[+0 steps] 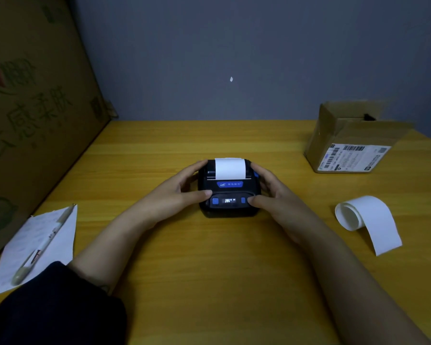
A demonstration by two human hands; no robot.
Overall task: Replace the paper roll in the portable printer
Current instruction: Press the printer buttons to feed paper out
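Cardboard fills the far left of the view: a large box (30, 108) with green printed characters stands upright along the left edge of the wooden tabletop (209, 282), well to the left of the printer. Nearer to the person and also left of the printer, a sheet of paper (39, 247) lies flat on the tabletop, and a pen (44, 245) lies on it diagonally. A dark sleeve (57, 305) covers the upper part of the left arm. The left hand (177, 192) is closed around the left side of the printer (228, 189), with the fingers at its back corner and the thumb pressing on the front panel beside a blue button. The printer is black, it sits at the middle of the tabletop, its lid looks closed, and its small display is lit. A strip of white paper (229, 168) comes out from the slot on top of the printer and stands up. The right hand (271, 195) grips the right side of the printer in the same way, with the thumb on the front panel. To the right of the printer, a loose paper roll (366, 220) lies on the tabletop, well apart from it, with its tail uncurled. Behind the roll, right of the printer and farther back, an open cardboard box (351, 143) with a shipping label stands by the grey wall (234, 46).
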